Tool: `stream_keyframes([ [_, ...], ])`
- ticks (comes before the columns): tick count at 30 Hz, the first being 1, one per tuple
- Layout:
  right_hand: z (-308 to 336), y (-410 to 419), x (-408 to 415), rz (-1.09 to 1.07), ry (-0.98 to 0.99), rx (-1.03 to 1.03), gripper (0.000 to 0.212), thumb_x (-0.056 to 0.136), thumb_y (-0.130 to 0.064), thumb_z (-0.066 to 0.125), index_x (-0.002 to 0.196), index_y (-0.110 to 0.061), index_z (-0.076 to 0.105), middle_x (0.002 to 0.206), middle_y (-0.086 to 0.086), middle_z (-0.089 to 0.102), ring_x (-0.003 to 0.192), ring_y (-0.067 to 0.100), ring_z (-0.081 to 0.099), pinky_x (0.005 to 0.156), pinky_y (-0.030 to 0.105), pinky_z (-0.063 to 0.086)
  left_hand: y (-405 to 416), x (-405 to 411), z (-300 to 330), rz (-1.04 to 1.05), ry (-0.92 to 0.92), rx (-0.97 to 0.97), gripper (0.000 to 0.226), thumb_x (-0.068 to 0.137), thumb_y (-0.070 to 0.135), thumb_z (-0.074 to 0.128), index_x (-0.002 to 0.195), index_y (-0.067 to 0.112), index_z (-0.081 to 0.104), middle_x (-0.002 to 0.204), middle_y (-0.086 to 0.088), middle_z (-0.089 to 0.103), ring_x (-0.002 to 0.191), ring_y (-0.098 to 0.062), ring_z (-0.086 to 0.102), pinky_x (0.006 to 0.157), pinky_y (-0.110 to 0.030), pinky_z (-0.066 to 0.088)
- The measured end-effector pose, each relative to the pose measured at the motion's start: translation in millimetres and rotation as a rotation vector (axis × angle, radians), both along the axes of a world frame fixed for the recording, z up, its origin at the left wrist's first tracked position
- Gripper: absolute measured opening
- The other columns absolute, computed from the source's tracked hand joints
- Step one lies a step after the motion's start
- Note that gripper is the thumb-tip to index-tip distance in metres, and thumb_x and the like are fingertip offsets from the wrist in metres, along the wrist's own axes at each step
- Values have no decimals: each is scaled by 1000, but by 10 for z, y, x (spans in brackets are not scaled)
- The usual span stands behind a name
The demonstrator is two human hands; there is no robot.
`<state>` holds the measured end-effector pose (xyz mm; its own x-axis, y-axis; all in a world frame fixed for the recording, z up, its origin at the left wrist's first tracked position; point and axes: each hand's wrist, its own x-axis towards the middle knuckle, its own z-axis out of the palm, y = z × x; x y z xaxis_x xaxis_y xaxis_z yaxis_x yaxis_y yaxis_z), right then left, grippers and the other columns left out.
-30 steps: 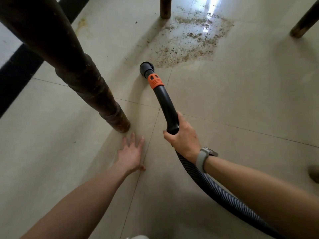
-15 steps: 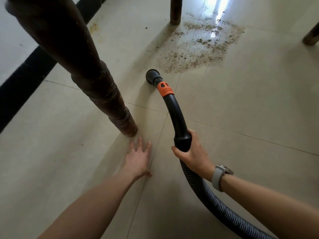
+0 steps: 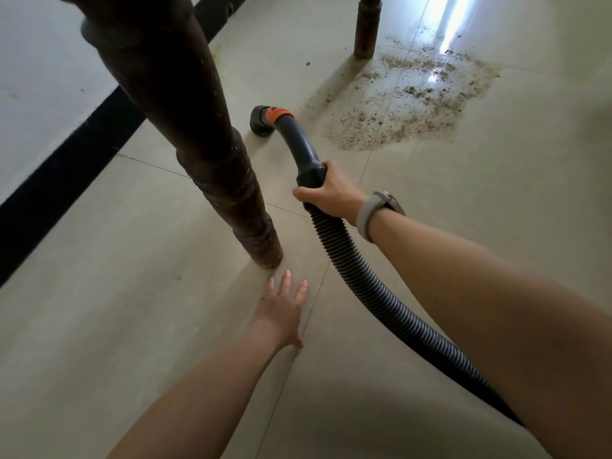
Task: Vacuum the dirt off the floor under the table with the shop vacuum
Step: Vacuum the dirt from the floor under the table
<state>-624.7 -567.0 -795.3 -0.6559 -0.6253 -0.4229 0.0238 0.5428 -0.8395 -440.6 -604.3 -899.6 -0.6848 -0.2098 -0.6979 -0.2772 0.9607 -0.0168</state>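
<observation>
I am gripping the hose (image 3: 381,286) with my right hand (image 3: 331,193), fingers curled tight round the black cuff where the ribbed tube is meeting the rigid wand (image 3: 298,140). That cuff is looking like the best hold: the wand is stiff plastic and probably light, so it should be steering easily from there, while the ribbed hose behind my wrist is soft and will likely be dragging and tugging sideways. The nozzle (image 3: 260,122) is sitting just beyond the near leg (image 3: 212,180), low over the floor (image 3: 99,309), though I cannot tell if it is touching. The dirt (image 3: 407,101) is lying further from that leg than the nozzle, off to the nozzle's right, beside the far leg (image 3: 364,28), and not yet reached. It is looking like fine dry crumbs, so it should be lifting readily. My left hand (image 3: 281,309) is pressing flat on the floor just short of the near leg's foot, fingers straight and slightly spread, holding nothing, propping me up.
</observation>
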Motion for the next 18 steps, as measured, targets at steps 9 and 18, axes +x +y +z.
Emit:
stream_keyframes([
  [9,-20,-209,7,-31,199,-2,57,87,-26,63,134,-15,33,106,5,51,86,19,56,66,27,47,23,51,71,39,48,7,117,73,42,76,151,20,-10,158,-15,-12,143,-43,-6,114,-48,25],
  [18,-90,206,-16,-109,205,109,60,86,-28,61,136,-19,29,109,8,53,88,25,57,69,33,45,13,-6,9,25,-25,-4,118,76,39,74,149,20,-16,155,-17,-20,142,-44,-12,116,-50,19],
])
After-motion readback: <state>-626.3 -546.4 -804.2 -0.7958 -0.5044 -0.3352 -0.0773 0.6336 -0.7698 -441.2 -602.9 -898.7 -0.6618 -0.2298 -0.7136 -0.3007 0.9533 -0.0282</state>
